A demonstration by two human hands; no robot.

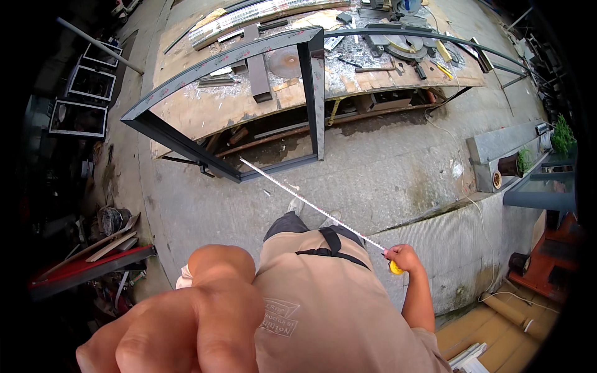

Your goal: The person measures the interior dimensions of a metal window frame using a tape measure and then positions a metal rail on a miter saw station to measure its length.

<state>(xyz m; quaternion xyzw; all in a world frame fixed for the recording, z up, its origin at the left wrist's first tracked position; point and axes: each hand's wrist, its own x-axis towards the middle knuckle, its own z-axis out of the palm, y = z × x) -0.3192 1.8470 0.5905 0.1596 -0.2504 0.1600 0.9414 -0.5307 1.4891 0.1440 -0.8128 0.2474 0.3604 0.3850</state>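
My right hand (403,257) grips a yellow tape measure (395,267) to the right of my body. Its white blade (311,205) is drawn out and slants up to the left. The blade's far end lies by the lower corner of a dark grey metal frame (316,93), whether touching I cannot tell. The frame leans against the workbench's near edge. My left hand (180,317) is raised very close to the camera at the lower left, its fingers curled. Whatever those fingers may hold is hidden.
The wooden workbench (205,118) carries a mitre saw (401,43), a hammer (375,69), wrapped profiles (261,15) and metal scraps. Glazed frames (78,118) stand at the left. Potted plants (513,165) and a cable (463,180) are on the right.
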